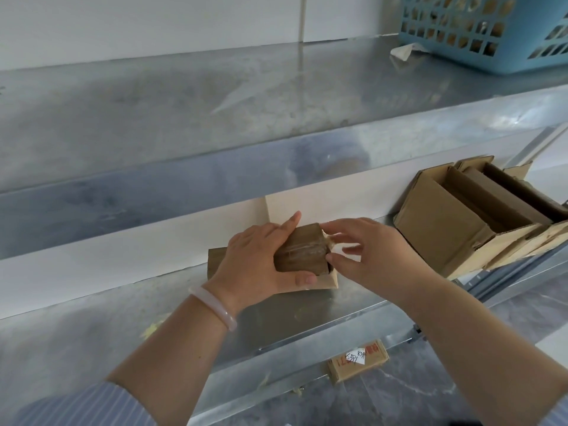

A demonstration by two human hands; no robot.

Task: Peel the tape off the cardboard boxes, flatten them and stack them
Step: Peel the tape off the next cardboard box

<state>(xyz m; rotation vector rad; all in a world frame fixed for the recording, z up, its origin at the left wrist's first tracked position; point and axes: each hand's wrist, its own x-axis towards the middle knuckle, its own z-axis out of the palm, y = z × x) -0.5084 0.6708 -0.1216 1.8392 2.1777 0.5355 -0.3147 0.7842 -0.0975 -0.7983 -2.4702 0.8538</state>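
- Head view: the left hand grips a small brown box, fingers over its top and thumb under its near edge.
- Clear tape bands the box.
- The box is held just above a flat cardboard lying near the back edge of the shelf.
- The right hand has its forefinger and thumb at the box's taped right end, the other fingers loose; whether it pinches the tape cannot be told.
- Open boxes stand at the shelf's right end.
- A blue basket sits on the upper shelf.
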